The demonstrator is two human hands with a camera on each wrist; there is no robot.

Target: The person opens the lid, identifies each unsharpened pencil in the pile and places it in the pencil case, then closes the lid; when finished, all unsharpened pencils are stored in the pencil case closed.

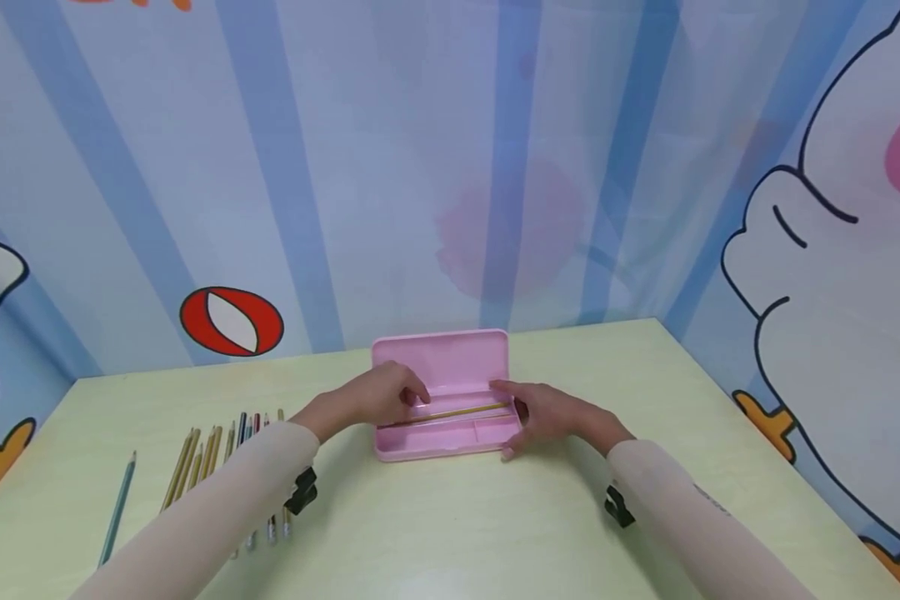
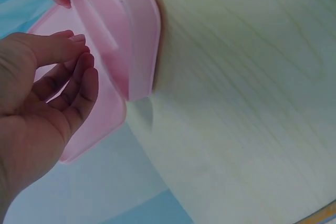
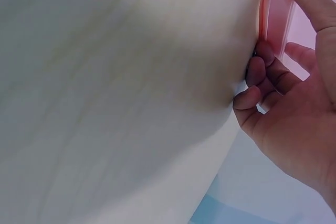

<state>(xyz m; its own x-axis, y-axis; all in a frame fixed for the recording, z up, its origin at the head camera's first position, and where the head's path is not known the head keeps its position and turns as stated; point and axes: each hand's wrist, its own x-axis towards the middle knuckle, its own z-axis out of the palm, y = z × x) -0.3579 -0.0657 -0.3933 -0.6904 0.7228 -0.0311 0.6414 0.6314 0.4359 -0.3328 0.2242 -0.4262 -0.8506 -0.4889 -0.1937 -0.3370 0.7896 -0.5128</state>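
Observation:
An open pink pencil case [image 1: 429, 455] lies on the table with its lid [image 1: 450, 358] tilted up at the back. One gold pencil [image 1: 465, 412] lies lengthwise in its long compartment. Above the left end of the case hovers my left hand [image 1: 382, 393], thumb and fingertips bent close together. Nothing shows between those fingertips in the left wrist view, where the case wall [image 2: 143, 35] stands beyond them. At the right end, my right hand [image 1: 551, 412] grips the case, thumb at the front corner and index finger at the back near the lid. Its other fingers [image 3: 255, 72] curl against the end wall.
Several gold pencils [image 1: 182, 471] lie in a row on the left of the table, with darker ones [image 1: 242, 425] beside them, partly behind my left sleeve [image 1: 225, 508]. Farther left lies a single teal pencil [image 1: 118, 512]. A printed blue-striped curtain [image 1: 390, 167] hangs behind the table.

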